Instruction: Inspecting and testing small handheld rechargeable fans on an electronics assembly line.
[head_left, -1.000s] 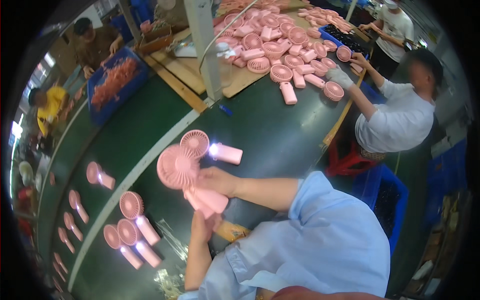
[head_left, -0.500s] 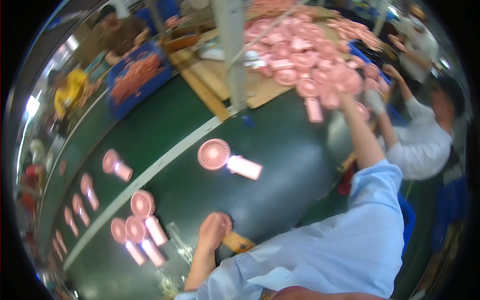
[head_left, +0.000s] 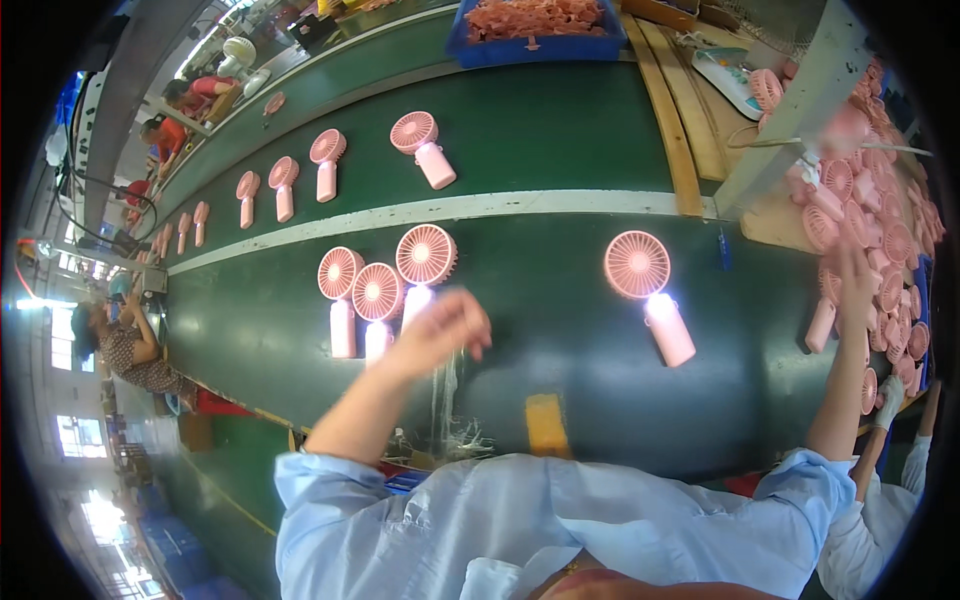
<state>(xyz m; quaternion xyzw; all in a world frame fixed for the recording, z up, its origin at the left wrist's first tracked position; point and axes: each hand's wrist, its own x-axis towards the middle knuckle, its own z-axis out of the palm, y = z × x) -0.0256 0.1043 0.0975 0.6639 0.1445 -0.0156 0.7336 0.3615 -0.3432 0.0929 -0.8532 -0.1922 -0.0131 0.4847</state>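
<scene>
My left hand (head_left: 440, 332) hovers over a group of three pink handheld fans, its fingers loosely bent and apart, with nothing seen in them. It partly covers the handle of the right fan (head_left: 426, 255); beside that lie the middle fan (head_left: 377, 292) and the left fan (head_left: 341, 272). Farther right, a single pink fan (head_left: 638, 265) lies on the green belt. My right hand (head_left: 850, 285) reaches to the edge of a large heap of pink fans (head_left: 862, 215), beside a fan handle (head_left: 821, 326). Its fingers are smeared, so a grip cannot be made out.
Across a pale divider strip (head_left: 440, 207), a row of pink fans (head_left: 327, 165) lies on the far belt. A metal post (head_left: 790, 130) and wooden boards (head_left: 665, 100) stand before the heap. A blue crate (head_left: 535, 50) holds pink parts. A co-worker's gloved hand (head_left: 888, 395) is near the heap.
The view has swung to the left. My left hand, closed near the yellow patch before, has moved left over the three fans and loosened. My right hand is still at the heap.
</scene>
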